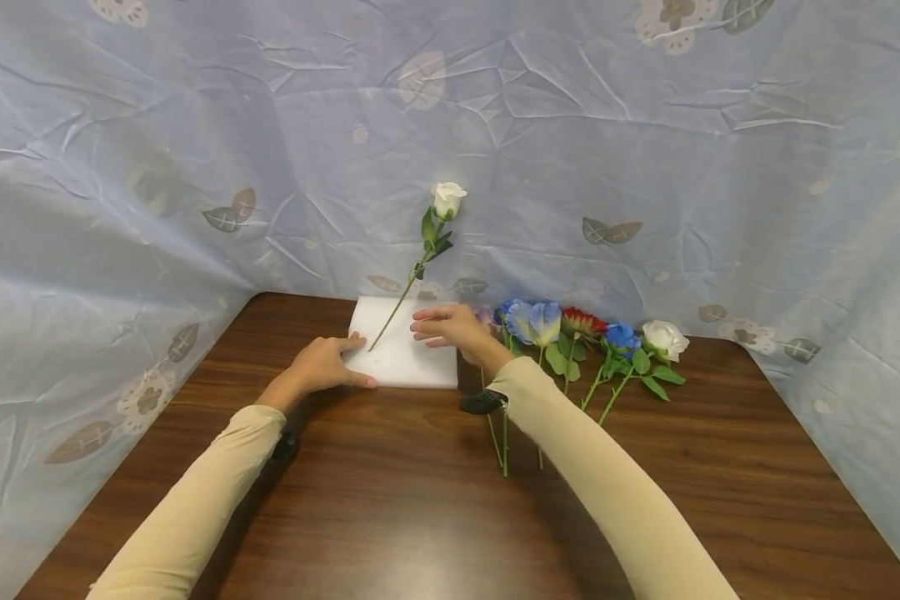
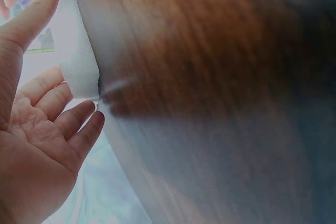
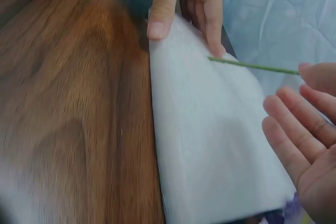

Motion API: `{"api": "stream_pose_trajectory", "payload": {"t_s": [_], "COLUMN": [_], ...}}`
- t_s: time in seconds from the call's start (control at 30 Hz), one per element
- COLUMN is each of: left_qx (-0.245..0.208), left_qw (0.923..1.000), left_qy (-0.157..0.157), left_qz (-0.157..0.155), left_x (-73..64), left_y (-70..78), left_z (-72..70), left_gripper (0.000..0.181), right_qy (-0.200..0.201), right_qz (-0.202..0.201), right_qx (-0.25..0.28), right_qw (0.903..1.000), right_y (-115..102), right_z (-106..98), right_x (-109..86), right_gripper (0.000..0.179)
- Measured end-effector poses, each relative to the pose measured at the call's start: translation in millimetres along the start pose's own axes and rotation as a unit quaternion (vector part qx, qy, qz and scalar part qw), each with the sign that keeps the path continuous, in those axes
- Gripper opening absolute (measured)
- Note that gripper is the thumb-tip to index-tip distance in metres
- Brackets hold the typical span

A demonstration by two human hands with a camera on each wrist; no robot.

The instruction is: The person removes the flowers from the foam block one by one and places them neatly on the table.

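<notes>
A white rose (image 1: 447, 200) with a long green stem (image 3: 252, 66) stands tilted to the right, its lower end at the top of a white foam block (image 1: 412, 367). My left hand (image 1: 322, 364) is at the block's left end, thumb and fingers spread and fingertips against it. In the left wrist view, the palm of this left hand (image 2: 42, 140) faces the camera, fingers nearly straight. Just right of the stem hovers my right hand (image 1: 453, 329), its fingers extended and holding nothing. The right wrist view shows this right hand (image 3: 310, 135) with thumb close to the stem; contact is unclear.
Right of the block lie several artificial flowers: a pale blue one (image 1: 534, 323), a red one (image 1: 581, 323), a dark blue one (image 1: 621, 337) and another white rose (image 1: 665, 340). Their stems point toward the front of the wooden table (image 1: 390, 500). A patterned curtain (image 1: 330, 167) hangs behind.
</notes>
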State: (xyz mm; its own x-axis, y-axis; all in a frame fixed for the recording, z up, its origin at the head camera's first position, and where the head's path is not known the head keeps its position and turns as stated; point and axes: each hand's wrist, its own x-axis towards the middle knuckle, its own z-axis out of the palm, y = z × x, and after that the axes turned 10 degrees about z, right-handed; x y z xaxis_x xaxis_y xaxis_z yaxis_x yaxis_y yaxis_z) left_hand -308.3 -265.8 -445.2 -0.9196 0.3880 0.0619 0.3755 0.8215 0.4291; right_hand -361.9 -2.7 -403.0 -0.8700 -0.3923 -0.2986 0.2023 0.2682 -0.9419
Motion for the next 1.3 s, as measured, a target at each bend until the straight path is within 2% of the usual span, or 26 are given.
{"api": "stream_pose_trajectory", "payload": {"t_s": [0.33,0.67,0.83,1.3], "left_qx": [-0.002,0.001,0.002,0.005], "left_qw": [1.0,1.0,0.9999,1.0], "left_qy": [-0.003,0.003,0.011,0.006], "left_qz": [0.0,0.005,0.011,0.006], "left_x": [-0.8,-0.5,0.2,-1.0], "left_y": [1.2,-0.1,-1.4,1.0], "left_z": [-0.5,0.0,1.3,-0.2], "left_gripper": [0.101,0.1,0.099,0.1], "right_qy": [0.025,0.004,0.008,-0.002], "right_qz": [-0.002,-0.001,-0.008,-0.009], "right_qx": [0.034,0.095,0.106,0.135], "right_qw": [0.9991,0.9955,0.9943,0.9908], "right_y": [-0.5,8.2,15.1,21.3], "right_z": [23.4,29.7,35.1,45.5], "right_x": [18.1,31.4,37.1,45.5], "right_gripper": [0.042,0.038,0.036,0.035]}}
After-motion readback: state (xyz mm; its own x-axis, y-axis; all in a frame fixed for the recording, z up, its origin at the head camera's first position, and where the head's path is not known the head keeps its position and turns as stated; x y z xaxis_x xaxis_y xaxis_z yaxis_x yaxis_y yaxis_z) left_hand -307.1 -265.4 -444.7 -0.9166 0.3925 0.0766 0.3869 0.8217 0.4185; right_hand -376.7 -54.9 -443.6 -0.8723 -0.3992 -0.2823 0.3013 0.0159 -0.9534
